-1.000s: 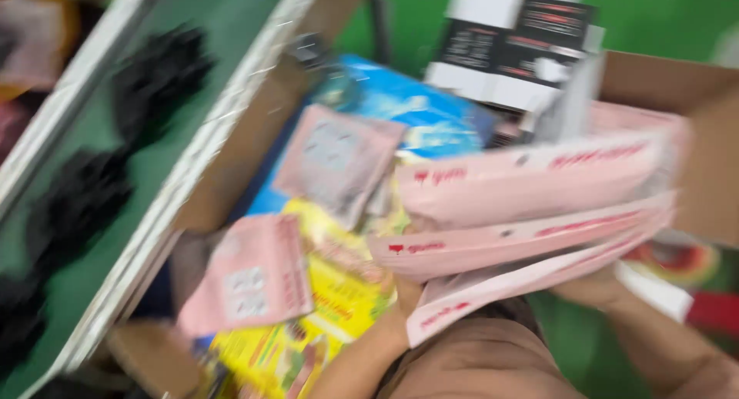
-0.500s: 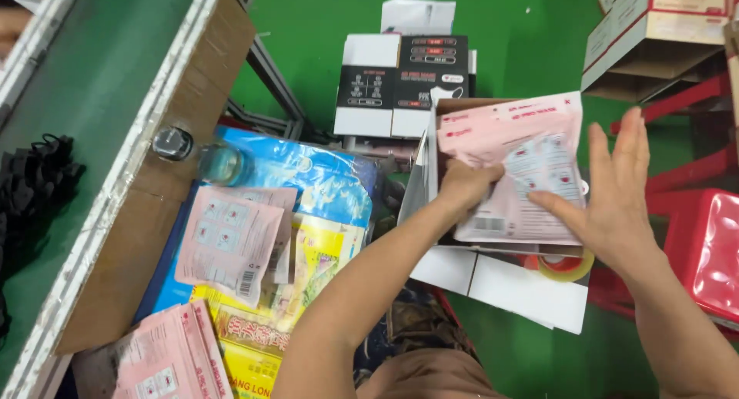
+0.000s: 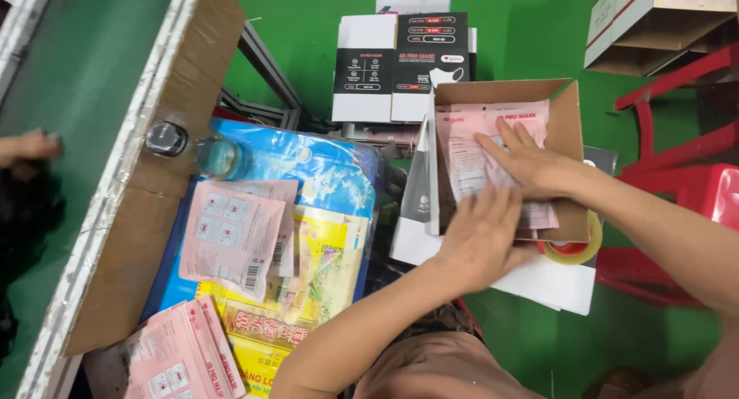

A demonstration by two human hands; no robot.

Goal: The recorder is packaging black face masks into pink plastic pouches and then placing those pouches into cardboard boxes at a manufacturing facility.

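Both my hands press flat on a stack of pink packets (image 3: 473, 149) lying inside an open brown cardboard box (image 3: 570, 110). My right hand (image 3: 523, 164) lies palm down on the upper part of the stack, fingers spread. My left hand (image 3: 481, 237) rests on the stack's lower edge, at the box's near side. Neither hand grips anything. Two loose pink packets (image 3: 231, 237) lie on a blue and yellow bag to the left, and more pink packets (image 3: 181, 357) sit at the bottom left.
Black and white cartons (image 3: 400, 64) stand behind the box. A tape roll (image 3: 573, 249) sits beside it on white card. A green conveyor (image 3: 77, 75) with a cardboard side runs on the left, another person's hand (image 3: 27, 146) on it. Red stools (image 3: 677, 168) stand at right.
The pink packets that my hands held upright above the box now lie down inside it. Both hands have dropped and flattened onto the stack.
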